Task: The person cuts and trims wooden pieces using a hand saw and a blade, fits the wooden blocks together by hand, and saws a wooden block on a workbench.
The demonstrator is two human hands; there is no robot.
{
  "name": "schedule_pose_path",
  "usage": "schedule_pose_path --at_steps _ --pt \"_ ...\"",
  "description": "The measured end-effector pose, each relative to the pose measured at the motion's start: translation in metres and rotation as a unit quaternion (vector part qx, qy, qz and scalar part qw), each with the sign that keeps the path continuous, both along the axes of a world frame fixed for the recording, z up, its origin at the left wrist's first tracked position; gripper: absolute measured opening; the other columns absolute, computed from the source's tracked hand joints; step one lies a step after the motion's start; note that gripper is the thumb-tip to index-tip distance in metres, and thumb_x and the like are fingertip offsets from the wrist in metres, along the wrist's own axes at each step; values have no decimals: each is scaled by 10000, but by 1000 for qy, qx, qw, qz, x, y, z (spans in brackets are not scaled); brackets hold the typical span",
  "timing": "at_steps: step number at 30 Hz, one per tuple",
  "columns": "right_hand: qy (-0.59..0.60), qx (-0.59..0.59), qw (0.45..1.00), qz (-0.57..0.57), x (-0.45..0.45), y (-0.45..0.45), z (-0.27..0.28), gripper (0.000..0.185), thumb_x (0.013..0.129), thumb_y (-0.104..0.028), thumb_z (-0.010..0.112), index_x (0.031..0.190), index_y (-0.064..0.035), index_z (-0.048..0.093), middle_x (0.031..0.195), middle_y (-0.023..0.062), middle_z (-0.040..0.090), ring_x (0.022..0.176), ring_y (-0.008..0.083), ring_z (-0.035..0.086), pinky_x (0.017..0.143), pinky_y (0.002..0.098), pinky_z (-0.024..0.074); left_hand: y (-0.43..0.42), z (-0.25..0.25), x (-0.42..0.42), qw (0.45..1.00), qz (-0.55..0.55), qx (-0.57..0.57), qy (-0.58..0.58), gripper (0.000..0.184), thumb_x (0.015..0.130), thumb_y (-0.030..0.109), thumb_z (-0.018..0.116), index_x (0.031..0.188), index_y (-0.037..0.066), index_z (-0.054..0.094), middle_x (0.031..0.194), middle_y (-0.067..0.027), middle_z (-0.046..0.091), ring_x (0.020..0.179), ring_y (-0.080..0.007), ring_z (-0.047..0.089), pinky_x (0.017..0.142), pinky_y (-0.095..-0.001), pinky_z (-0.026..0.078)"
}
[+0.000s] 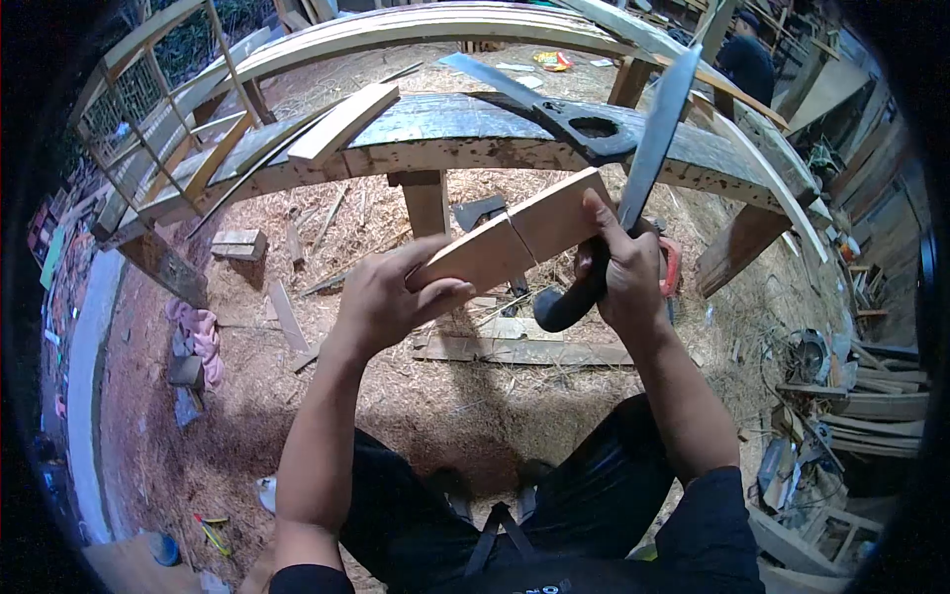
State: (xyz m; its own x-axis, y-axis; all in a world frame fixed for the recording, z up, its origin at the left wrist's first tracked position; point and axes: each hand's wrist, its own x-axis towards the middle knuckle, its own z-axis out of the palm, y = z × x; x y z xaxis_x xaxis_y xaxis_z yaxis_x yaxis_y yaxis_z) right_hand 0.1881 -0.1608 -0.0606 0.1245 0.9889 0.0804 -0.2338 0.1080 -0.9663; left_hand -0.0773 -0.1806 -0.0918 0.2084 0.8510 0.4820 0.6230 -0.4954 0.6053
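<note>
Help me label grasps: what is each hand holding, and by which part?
The left hand holds the light wood by its left end. The right hand holds the saw by its black handle, thumb against the wood's right end.

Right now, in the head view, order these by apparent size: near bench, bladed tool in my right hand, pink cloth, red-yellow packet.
Largest to smallest:
1. Near bench
2. Bladed tool, helped by nearness to the camera
3. Pink cloth
4. Red-yellow packet

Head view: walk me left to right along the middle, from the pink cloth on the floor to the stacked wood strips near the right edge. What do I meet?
Pink cloth, left hand, light-coloured wood held between both hands, right hand, stacked wood strips.
</note>
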Motion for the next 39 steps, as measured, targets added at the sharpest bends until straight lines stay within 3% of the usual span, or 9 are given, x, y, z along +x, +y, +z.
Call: schedule_pose_path --at_steps 3,7,10,14,20,26,29,33,39 --pt "49 26 998 41 1 -2 -7 385 957 -404 748 825 -54 657 613 1 570 469 97 525 451 270 407 4 2 -2 1000 -12 24 -6 330 813 354 855 963 80 749 872 -90 743 728 -245 728 632 -391 554" --pt "19 49 996 76 6 -1 -11 518 972 -543 669 865 -37 631 647 18 580 521 126 561 498 281 443 1 5 0 995 33 58 71 345 804 356 864 955 67 750 891 -84 745 748 -237 728 646 -386 557" --pt "57 36 995 73 9 1 -10 561 972 -581 646 860 -32 615 654 31 581 565 139 589 536 285 464 -2 1 4 998 -16 39 51 370 871 374 818 1068 67 756 889 -79 742 764 -176 712 674 -353 553" --pt "48 45 995 77 16 4 -14 567 972 -584 641 834 -36 596 618 29 557 530 147 575 508 286 453 -10 7 5 894 -220 -360 -150 585 1039 441 605 1483 70 520 1034 -45 680 921 -133 611 831 -319 516" --pt "-121 99 986 -62 23 9 -10 561 1039 -545 544 944 -6 670 562 12 530 428 106 508 420 267 402 -11 7 8 913 -222 -307 -149 558 1091 453 482 1493 67 491 909 9 577 792 -76 510 698 -261 459" --pt "-256 250 930 -86 39 -1 -24 588 1115 -459 354 1461 -19 536 775 34 698 485 64 498 454 238 410 -12 0 10 925 -151 -293 -190 633 1092 486 455 1607 131 361 928 -39 568 843 -115 526 781 -297 494" --pt "-464 406 785 -63 31 -8 -11 454 1001 -127 584 1454 -145 598 792 124 707 537 162 605 494 346 476 -8 -4 11 922 -157 -272 -228 657 1088 472 478 1604 86 349 921 -18 566 826 -95 520 760 -275 486" --pt "-603 402 689 -28 16 -18 -12 529 931 -249 718 1443 -311 606 581 33 454 471 202 528 451 384 466 -8 -10 13 899 -160 -296 -279 604 1084 370 540 1581 62 386 940 1 584 804 -79 524 730 -254 474" --pt "-626 409 663 -30 12 -18 -16 547 930 -271 721 1457 -334 588 578 9 451 465 183 516 412 373 447 -8 -9 9 900 -172 -246 -315 459 1073 220 580 1477 11 514 926 1 540 913 -77 529 791 -224 437"
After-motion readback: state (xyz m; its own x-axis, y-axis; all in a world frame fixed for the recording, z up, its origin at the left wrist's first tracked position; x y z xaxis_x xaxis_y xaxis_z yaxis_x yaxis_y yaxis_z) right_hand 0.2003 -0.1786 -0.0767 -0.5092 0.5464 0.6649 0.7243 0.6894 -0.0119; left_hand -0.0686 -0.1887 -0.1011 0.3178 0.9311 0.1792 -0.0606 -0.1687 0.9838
